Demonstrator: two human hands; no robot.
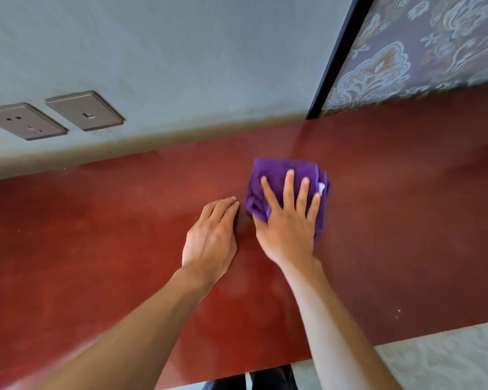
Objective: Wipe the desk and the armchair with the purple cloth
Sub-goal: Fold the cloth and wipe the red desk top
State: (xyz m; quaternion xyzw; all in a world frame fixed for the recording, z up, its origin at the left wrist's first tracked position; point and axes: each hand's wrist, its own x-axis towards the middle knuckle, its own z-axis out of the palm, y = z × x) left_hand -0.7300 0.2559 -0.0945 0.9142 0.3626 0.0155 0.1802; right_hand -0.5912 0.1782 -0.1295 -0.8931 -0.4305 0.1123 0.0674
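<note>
red desk (96, 249) | purple cloth (276, 175) under right hand (288, 229) | left hand (212, 237) beside, apparently flat

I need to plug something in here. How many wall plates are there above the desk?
2, both on the grey wall at upper left: a socket plate at the far left and a second plate just right of it. Others may lie outside the view.

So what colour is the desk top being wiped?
A reddish-brown, slightly mottled desk, seen best in the head view.

Head view, steeply down, close over desk (96, 249)
</note>
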